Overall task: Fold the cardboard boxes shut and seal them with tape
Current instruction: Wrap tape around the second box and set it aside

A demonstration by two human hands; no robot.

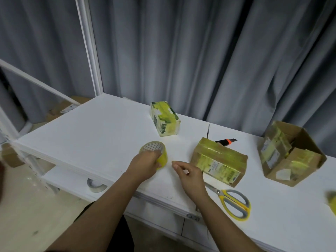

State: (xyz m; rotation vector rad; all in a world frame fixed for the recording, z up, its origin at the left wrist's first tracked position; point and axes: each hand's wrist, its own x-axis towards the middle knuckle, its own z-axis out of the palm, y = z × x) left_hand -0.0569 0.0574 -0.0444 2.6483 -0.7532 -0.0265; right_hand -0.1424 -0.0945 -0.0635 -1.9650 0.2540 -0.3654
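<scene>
Three boxes stand on the white table (101,124): a small taped one (164,118) at the back, a taped brown one (219,161) in the middle, and an open box (291,153) at the right with its flaps up, so this last one looks like the work left. The left hand (145,165) grips the tape roll (154,151), fingers curled over its near side, the roll resting on the table. The right hand (189,174) hovers just beside the roll, holding nothing, thumb and forefinger loosely drawn toward each other as if to pick at something. I judge the step to be finding and peeling up the free end of the tape. Next, the right fingertips must catch that end on the roll and draw out a length, then carry it to the open box once its flaps are folded down. Scissors (233,203) lie near the right wrist, and a knife (226,141) behind the middle box, ready for cutting.
</scene>
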